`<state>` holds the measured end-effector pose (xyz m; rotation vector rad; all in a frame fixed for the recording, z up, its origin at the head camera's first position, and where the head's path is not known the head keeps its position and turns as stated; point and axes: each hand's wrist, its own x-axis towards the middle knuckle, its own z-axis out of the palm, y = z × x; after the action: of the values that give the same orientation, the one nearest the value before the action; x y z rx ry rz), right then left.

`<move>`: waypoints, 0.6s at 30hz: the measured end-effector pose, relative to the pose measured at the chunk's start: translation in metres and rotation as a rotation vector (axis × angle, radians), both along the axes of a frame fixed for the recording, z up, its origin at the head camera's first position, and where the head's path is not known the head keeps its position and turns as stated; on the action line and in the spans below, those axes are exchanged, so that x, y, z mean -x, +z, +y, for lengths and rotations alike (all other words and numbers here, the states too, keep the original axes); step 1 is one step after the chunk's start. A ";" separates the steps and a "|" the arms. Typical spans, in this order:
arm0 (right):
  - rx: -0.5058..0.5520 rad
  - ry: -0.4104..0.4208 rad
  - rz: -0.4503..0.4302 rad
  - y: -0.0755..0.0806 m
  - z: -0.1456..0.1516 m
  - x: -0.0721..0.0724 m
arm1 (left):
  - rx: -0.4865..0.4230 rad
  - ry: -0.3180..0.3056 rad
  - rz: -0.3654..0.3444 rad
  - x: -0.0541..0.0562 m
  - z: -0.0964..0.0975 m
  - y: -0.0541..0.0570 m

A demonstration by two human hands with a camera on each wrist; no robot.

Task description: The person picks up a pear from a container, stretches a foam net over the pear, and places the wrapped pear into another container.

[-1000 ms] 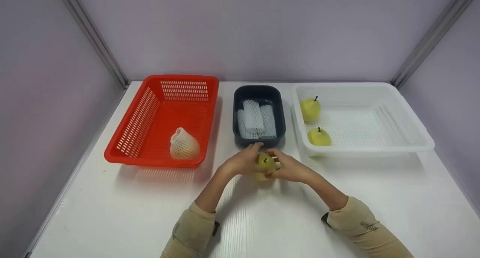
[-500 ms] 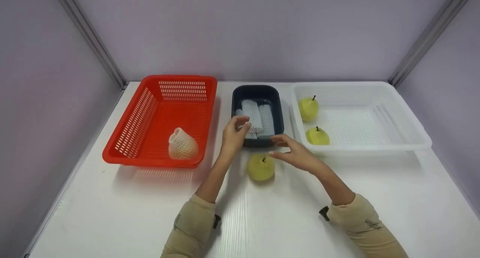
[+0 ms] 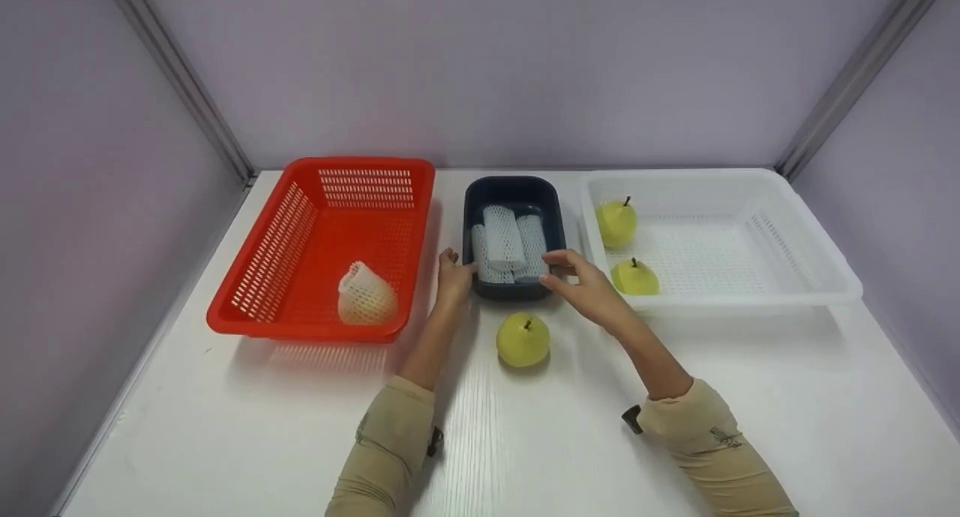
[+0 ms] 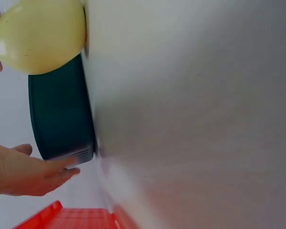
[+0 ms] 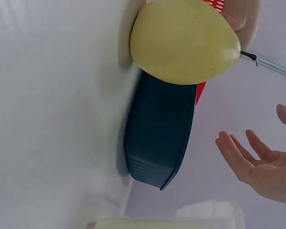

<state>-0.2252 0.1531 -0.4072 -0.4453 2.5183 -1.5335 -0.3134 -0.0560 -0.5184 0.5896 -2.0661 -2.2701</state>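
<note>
A yellow-green pear (image 3: pixel 523 340) stands upright on the white table in front of a dark blue bin (image 3: pixel 514 292). White foam net sleeves (image 3: pixel 505 238) lie in that bin. At the bin's left side is my left hand (image 3: pixel 453 283), its fingers stretched along the wall and its thumb near the rim; the left wrist view does not settle whether it touches. My right hand (image 3: pixel 589 288) hovers by the bin's front right corner, fingers loosely bent and apart, holding nothing. The right wrist view shows the pear (image 5: pixel 183 43) with its dark stem, clear of both hands.
On the left stands a red basket (image 3: pixel 322 329) with a pear in a white foam net (image 3: pixel 366 296) inside. A white basket (image 3: pixel 750 299) on the right holds two bare pears, one behind (image 3: pixel 616 224) and one in front (image 3: pixel 635 278). Walls enclose the table.
Both hands have let go of the pear, which stays on the table. My left hand went up over the bin, then down to its left side. My right hand moved forward and right.
</note>
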 end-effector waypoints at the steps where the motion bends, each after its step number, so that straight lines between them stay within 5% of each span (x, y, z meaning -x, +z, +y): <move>1: 0.000 -0.006 -0.001 0.000 -0.001 0.001 | 0.016 -0.008 -0.011 0.012 0.000 -0.017; 4: -0.011 -0.027 -0.001 -0.003 -0.003 0.006 | 0.020 -0.058 -0.011 0.027 -0.004 -0.040; 9: -0.080 -0.052 0.010 -0.008 -0.009 0.016 | -0.014 -0.125 -0.026 0.027 -0.006 -0.039; 12: -0.106 -0.066 0.014 -0.012 -0.011 0.021 | -0.064 -0.135 0.009 0.035 -0.007 -0.056; 18: -0.106 -0.103 0.049 -0.020 -0.014 0.032 | -0.098 -0.122 -0.012 0.042 -0.005 -0.070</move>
<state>-0.2574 0.1386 -0.4267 -0.3473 2.6838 -1.4305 -0.3555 -0.0613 -0.5888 0.4941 -2.0601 -2.4525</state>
